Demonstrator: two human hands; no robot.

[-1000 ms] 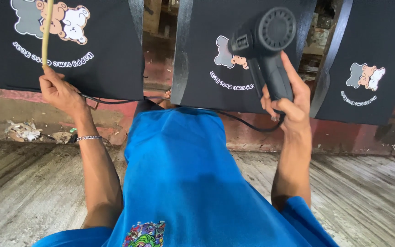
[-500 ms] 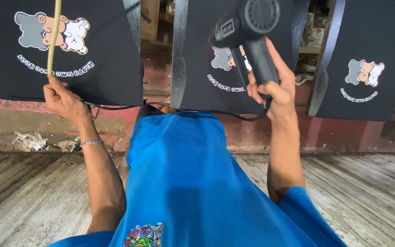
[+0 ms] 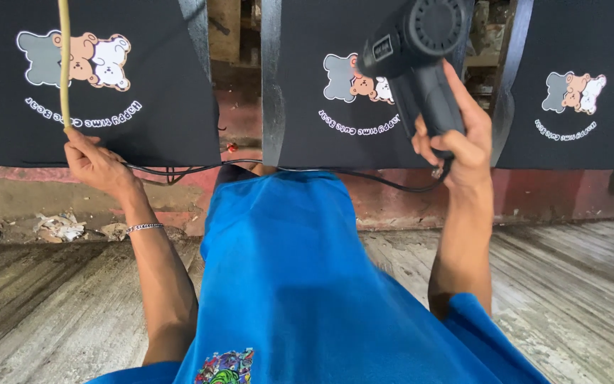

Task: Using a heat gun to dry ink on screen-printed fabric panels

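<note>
Shirt [image 3: 300,284]: blue, short-sleeved; a small multicoloured print [image 3: 225,368] is seen on the front.
Left wrist: a thin silver chain bracelet [image 3: 143,228] is worn.

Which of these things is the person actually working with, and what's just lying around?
In use:
right hand gripping the black heat gun
left hand holding a thin pale stick
black printed cloths, bear designs
black cord

Lying about:
crumpled scraps by the wall
wooden floor

The yellow stick [image 3: 64,64] and the black heat gun [image 3: 421,64] both run past the top edge.
</note>
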